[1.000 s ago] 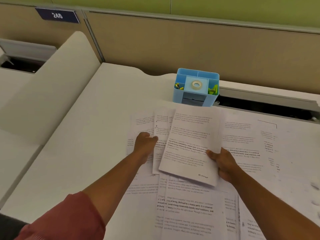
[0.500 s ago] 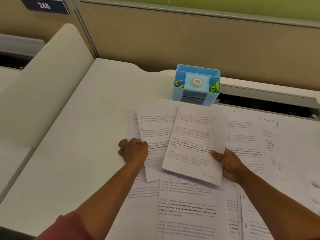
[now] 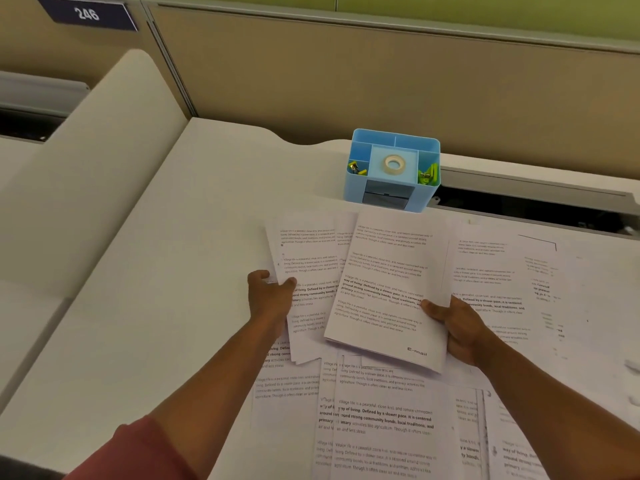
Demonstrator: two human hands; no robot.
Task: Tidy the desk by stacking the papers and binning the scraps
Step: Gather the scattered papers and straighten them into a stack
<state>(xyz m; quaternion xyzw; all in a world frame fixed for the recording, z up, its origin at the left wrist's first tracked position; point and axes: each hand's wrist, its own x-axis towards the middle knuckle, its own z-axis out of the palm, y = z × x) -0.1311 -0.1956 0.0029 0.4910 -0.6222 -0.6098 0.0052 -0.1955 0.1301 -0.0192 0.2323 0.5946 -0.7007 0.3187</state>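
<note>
Right hand: grips a small stack, centre of desk
Left hand: pinches a sheet just left of it
Left to do: loose papers near and right; scraps not visible; early stage

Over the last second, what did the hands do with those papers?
The left hand slid from resting on the sheets out to their left edge and now pinches a few sheets there. The right hand kept its grip on the lifted stack. The blue organizer and the loose papers stayed put.
</note>
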